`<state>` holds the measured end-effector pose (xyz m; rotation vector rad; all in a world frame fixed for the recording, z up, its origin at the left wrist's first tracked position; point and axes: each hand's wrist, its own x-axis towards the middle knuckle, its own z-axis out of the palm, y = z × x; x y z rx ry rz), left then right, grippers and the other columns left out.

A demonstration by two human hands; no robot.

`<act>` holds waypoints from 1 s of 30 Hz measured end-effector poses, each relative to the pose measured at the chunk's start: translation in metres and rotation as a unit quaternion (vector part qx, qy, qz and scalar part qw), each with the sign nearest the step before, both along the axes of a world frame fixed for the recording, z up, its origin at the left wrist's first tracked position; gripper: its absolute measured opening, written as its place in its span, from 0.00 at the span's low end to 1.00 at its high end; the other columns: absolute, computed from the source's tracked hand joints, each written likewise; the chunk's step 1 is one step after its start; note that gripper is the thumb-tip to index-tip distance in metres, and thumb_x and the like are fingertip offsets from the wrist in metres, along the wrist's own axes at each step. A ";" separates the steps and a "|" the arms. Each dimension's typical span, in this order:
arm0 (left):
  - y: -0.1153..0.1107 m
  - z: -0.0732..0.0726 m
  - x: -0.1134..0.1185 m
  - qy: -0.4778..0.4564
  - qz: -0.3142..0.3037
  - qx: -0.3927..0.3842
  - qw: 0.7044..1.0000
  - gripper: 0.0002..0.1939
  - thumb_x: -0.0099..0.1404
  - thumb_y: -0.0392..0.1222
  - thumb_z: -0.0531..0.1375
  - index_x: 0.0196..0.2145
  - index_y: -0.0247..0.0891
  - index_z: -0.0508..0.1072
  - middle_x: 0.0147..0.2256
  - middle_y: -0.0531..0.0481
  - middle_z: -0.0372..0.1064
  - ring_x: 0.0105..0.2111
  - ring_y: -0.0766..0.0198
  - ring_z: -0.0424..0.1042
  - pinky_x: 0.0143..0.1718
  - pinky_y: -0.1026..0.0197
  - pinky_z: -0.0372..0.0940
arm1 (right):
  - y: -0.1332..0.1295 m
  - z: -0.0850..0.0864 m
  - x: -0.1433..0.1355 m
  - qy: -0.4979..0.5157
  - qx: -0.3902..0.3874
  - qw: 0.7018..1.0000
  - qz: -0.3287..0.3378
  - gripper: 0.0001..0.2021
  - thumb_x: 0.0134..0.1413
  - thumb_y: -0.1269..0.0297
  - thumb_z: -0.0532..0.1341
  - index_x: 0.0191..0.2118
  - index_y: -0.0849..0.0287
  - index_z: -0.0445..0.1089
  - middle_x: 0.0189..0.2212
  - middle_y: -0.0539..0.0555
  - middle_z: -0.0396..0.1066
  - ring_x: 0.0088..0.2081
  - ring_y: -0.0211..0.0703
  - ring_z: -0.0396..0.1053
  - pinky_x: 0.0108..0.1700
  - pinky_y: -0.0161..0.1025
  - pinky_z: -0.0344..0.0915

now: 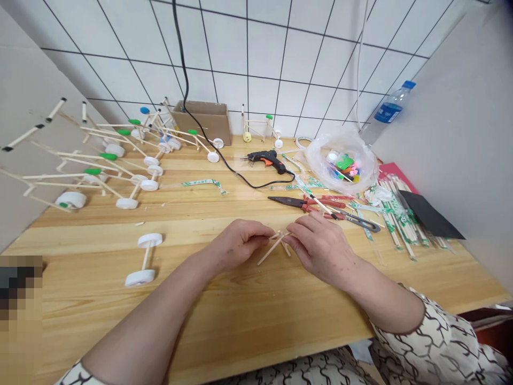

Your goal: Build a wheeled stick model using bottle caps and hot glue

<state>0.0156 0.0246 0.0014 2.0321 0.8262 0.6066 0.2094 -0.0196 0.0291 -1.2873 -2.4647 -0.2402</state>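
Hands [280, 243] palms down, pinching sticks [274, 245]

On the worktop [240, 299] there are one glue gun [266, 159], one cardboard box [204, 120], one water bottle [387, 113] and two hands [236, 243].

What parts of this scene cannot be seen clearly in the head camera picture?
- How the wooden sticks join: the fingertips of the left hand and the right hand cover the ends they hold.
- Inside the cardboard box: its front wall hides it.
- Plastic bag contents: small coloured pieces, too small to identify.
- Lower left corner: pixelated.
- Water bottle: label too small to read.
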 end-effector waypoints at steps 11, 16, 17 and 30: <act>0.000 -0.001 0.000 -0.001 0.005 -0.002 1.000 0.12 0.59 0.33 0.55 0.36 0.35 0.77 0.34 0.49 0.76 0.33 0.63 0.72 0.37 0.64 0.65 | 0.000 0.000 0.000 -0.002 -0.003 1.000 -0.002 0.15 0.60 0.64 0.51 0.29 0.63 0.71 0.26 0.57 0.68 0.31 0.44 0.60 0.33 0.38 0.56; 0.000 0.002 0.001 0.006 0.004 0.003 1.000 0.12 0.59 0.33 0.54 0.36 0.37 0.77 0.33 0.50 0.76 0.32 0.64 0.72 0.37 0.64 0.65 | 0.000 0.001 0.000 -0.002 -0.007 1.000 -0.002 0.15 0.60 0.64 0.51 0.29 0.63 0.71 0.25 0.57 0.68 0.31 0.43 0.60 0.33 0.38 0.57; 0.000 0.002 0.001 0.006 0.003 0.004 1.000 0.12 0.59 0.33 0.54 0.36 0.36 0.77 0.33 0.50 0.76 0.32 0.64 0.72 0.36 0.64 0.65 | 0.000 0.001 0.000 -0.002 -0.008 1.000 -0.002 0.15 0.60 0.64 0.51 0.29 0.63 0.71 0.25 0.57 0.68 0.31 0.43 0.60 0.33 0.38 0.57; 0.000 0.001 0.000 0.007 0.002 0.008 1.000 0.12 0.59 0.33 0.54 0.37 0.35 0.77 0.34 0.48 0.76 0.33 0.63 0.72 0.36 0.65 0.64 | 0.000 0.000 0.000 -0.002 -0.002 1.000 0.001 0.14 0.59 0.64 0.51 0.29 0.63 0.71 0.25 0.57 0.68 0.31 0.43 0.60 0.33 0.38 0.56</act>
